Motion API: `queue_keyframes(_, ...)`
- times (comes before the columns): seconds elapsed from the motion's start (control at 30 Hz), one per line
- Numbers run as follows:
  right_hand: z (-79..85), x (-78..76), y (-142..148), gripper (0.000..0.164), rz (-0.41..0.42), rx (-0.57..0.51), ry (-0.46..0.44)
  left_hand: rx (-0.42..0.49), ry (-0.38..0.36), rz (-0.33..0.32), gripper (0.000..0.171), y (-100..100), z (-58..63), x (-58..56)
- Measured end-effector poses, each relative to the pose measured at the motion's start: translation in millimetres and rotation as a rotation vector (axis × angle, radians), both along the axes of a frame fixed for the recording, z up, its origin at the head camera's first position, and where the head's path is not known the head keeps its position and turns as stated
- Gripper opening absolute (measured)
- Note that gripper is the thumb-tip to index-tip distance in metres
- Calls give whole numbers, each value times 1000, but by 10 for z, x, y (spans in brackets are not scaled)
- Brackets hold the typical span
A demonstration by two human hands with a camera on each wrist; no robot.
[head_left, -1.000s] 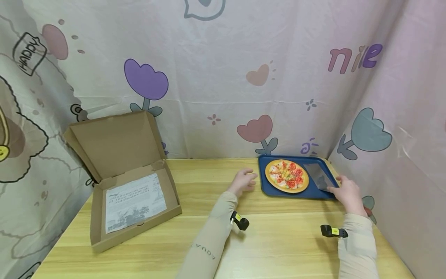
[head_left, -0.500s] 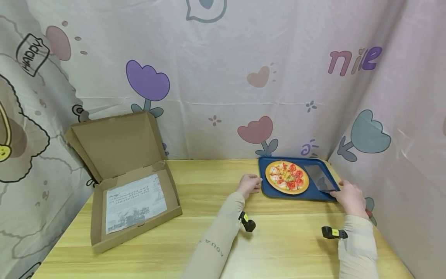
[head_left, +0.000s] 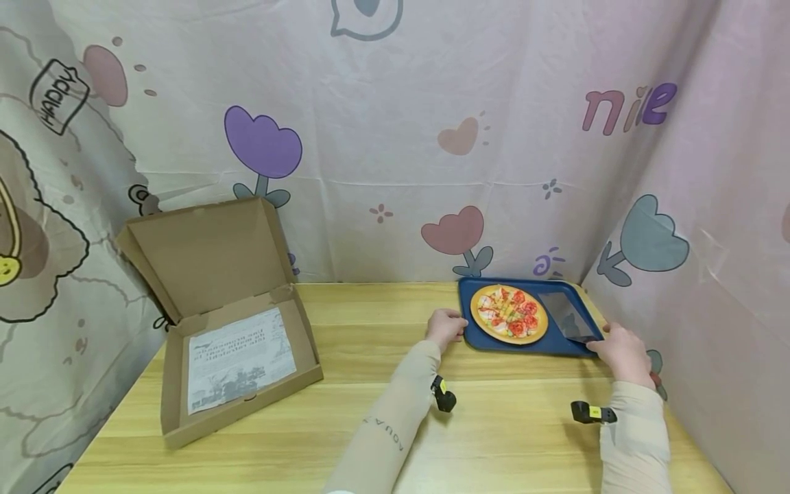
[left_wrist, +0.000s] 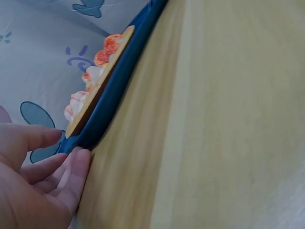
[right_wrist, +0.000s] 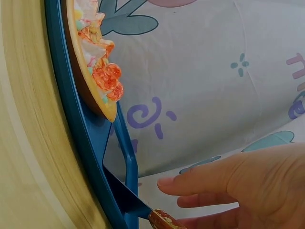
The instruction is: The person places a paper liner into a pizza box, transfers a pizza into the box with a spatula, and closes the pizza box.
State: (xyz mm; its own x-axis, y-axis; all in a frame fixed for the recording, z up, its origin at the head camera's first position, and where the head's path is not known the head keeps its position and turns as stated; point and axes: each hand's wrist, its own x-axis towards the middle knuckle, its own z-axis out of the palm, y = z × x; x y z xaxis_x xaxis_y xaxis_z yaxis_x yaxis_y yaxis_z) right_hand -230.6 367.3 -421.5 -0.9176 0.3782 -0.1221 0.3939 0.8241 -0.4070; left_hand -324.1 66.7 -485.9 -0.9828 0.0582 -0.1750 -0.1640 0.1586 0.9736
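Between the hands [head_left: 446, 329] [head_left: 622, 352] lies the blue tray [head_left: 553, 342].

From the head, it is bright and the light is soft. It seems to come from above: the table [head_left: 518, 446] has a pale shiny patch near the bottom, and the left arm [head_left: 389, 418] and right arm [head_left: 632, 439] make soft shadows beside them. The cloth [head_left: 370, 103] goes grey in its folds and near the box [head_left: 204, 257]. Small print on the paper [head_left: 241, 357] is too fuzzy to read.

The left wrist view is dimmer and bluish. The left hand [left_wrist: 38, 176] is partly in shade, the table looks smeary, and a shine whitens its low right corner.

The right wrist view is dim too. The right hand [right_wrist: 252, 186] looks smooth and soft; the pizza [right_wrist: 97, 62] is clearer.
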Motion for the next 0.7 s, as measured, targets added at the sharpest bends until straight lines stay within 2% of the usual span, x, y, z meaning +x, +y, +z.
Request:
queue_keyframes(0.13,4,-5,11,62,10,7,-3,-126,56,-12,34,47,-3,-1)
queue_keyframes(0.37,16,-11,10,64,43,7,-7,-506,185,-25,30,98,1,-13)
queue_keyframes(0.5,13,-14,11,64,47,1,-16,-689,215,-9,25,109,20,15)
queue_keyframes(0.6,12,-6,16,65,44,-7,-21,-757,224,6,25,114,43,53)
queue_keyframes(0.7,26,13,27,63,29,-4,-30,-769,231,23,26,134,27,68)
